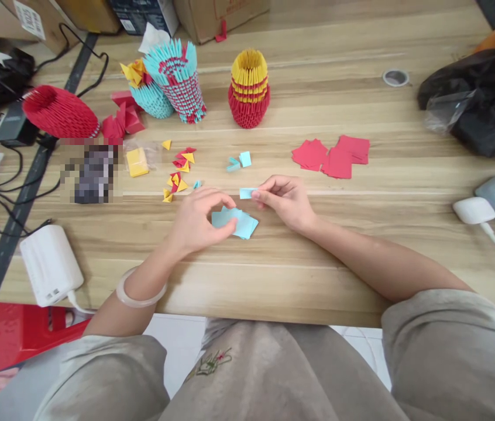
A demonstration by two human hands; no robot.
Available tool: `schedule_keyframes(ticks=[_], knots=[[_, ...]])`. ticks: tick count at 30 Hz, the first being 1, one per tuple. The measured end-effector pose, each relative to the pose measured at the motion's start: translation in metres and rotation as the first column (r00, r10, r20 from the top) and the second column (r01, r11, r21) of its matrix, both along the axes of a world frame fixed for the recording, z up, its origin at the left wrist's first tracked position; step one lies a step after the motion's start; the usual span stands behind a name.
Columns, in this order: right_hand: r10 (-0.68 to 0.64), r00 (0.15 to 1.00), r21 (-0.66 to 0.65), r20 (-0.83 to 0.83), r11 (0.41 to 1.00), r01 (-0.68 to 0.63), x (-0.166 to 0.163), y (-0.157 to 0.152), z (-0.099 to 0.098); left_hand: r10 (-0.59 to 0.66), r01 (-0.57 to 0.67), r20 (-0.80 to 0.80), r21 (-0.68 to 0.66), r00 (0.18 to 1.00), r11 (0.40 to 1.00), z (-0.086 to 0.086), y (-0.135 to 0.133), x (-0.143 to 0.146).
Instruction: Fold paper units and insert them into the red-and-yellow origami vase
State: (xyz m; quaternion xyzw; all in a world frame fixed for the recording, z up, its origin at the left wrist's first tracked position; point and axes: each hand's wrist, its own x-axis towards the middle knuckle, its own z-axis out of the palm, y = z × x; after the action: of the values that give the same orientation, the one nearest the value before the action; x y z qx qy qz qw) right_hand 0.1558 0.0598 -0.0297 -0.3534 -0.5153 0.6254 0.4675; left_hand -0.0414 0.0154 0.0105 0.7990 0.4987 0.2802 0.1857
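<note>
Between the thumb and fingers of my right hand [286,202] is a small light-blue paper strip [246,193], which looks folded. My left hand [201,219] is curved over a loose stack of light-blue paper pieces [244,225], its thumb and fingers apart with nothing between them. Just beyond the hands lie a few small light-blue pieces [245,159]. Left of these, folded red and yellow paper triangles [181,159] form a scattered group. Flat red paper pieces [339,159] are spread out to the right.
Behind the hands stand a red-and-yellow folded-paper vase [250,90] and a blue-and-red one [181,85]. A red paper piece [58,112] leans at left. White power bank [51,266] and cables lie left; a black bag [480,99] sits right. Cardboard boxes [216,17] line the back.
</note>
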Motion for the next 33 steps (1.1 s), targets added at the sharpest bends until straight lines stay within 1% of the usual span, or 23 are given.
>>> schedule_keyframes(ticks=[2, 4, 7, 9, 11, 14, 20, 23, 25, 27, 30, 31, 33], knots=[[-0.051, 0.999, -0.040, 0.014, 0.998, 0.052, 0.000, 0.003, -0.004, -0.115, 0.112, -0.201, -0.024, 0.973, 0.993, 0.000, 0.002, -0.002], [-0.097, 0.995, -0.044, 0.021, 0.994, 0.098, 0.000, 0.005, -0.009, -0.167, 0.159, -0.307, -0.049, 0.937, 0.986, -0.002, 0.002, -0.004], [-0.135, 0.991, 0.046, 0.004, 0.990, 0.135, 0.000, 0.009, -0.016, -0.186, 0.182, -0.336, -0.043, 0.923, 0.982, -0.006, 0.003, -0.004], [-0.156, 0.988, 0.119, 0.015, 0.981, 0.153, 0.000, 0.011, -0.019, -0.191, 0.192, -0.316, -0.028, 0.929, 0.981, -0.007, 0.003, -0.005], [-0.183, 0.982, 0.157, 0.035, 0.972, 0.176, 0.001, 0.011, -0.021, -0.194, 0.197, -0.293, -0.019, 0.936, 0.980, -0.007, 0.003, -0.006], [-0.207, 0.977, 0.159, 0.046, 0.967, 0.197, 0.002, 0.011, -0.020, -0.202, 0.199, -0.250, -0.040, 0.947, 0.979, -0.007, 0.003, -0.008], [-0.206, 0.978, 0.136, 0.039, 0.970, 0.199, 0.000, 0.008, -0.017, -0.240, 0.232, -0.146, -0.068, 0.960, 0.970, -0.009, 0.007, -0.011], [-0.205, 0.978, 0.135, 0.026, 0.971, 0.200, 0.000, 0.007, -0.015, -0.262, 0.259, -0.054, -0.066, 0.963, 0.964, -0.006, 0.008, -0.011], [-0.193, 0.981, 0.135, 0.029, 0.973, 0.187, 0.000, 0.006, -0.013, -0.250, 0.250, 0.001, -0.052, 0.968, 0.967, -0.003, 0.008, -0.011], [-0.182, 0.983, 0.132, 0.026, 0.975, 0.177, -0.001, 0.005, -0.011, -0.211, 0.214, 0.050, -0.049, 0.976, 0.976, 0.001, 0.006, -0.009], [-0.179, 0.984, 0.150, 0.009, 0.973, 0.176, -0.001, 0.000, -0.006, -0.097, 0.109, 0.183, -0.060, 0.978, 0.992, 0.005, 0.004, -0.004], [-0.174, 0.985, 0.166, 0.010, 0.971, 0.170, -0.001, -0.001, -0.005, -0.053, 0.073, 0.253, -0.071, 0.966, 0.995, 0.005, 0.003, -0.003], [-0.137, 0.990, 0.210, 0.031, 0.969, 0.128, -0.001, -0.005, -0.003, 0.032, 0.021, 0.401, -0.125, 0.916, 0.992, 0.005, 0.002, 0.000]])
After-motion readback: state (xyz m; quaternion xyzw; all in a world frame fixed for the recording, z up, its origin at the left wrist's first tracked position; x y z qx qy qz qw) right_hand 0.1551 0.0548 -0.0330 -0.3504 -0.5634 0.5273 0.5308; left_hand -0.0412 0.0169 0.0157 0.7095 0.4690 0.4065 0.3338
